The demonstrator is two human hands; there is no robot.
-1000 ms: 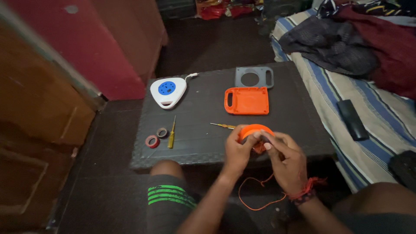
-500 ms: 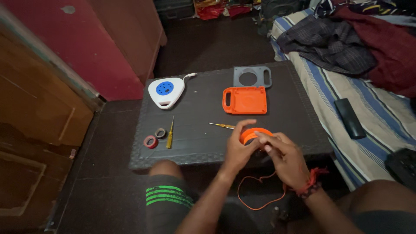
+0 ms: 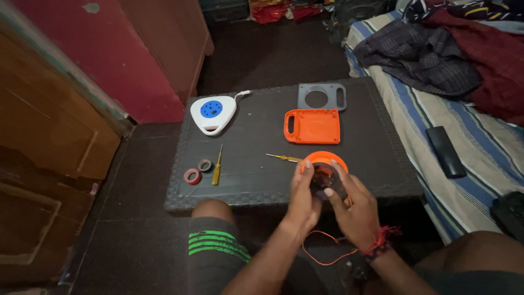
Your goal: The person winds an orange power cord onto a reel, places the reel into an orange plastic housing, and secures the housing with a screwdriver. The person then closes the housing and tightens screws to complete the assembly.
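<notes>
Dim room – sharp enough (corners darker) – soft shadows.

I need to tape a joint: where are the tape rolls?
In the head view, the two tape rolls lie on the table's left front part, just left of the yellow screwdriver.

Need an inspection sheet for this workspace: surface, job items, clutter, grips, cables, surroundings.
Surface: dark low table, dim light.
Job items: orange reel held over the table's near edge; orange case and grey plate lying flat behind it.
Clutter: two tape rolls, yellow screwdriver, second screwdriver, white socket box.
Grips: left hand and right hand both on the reel.
Cables: orange wire looping below the hands; white lead on the socket box.
Surroundings: striped bed with clothes and a black remote; wooden door left.
</notes>
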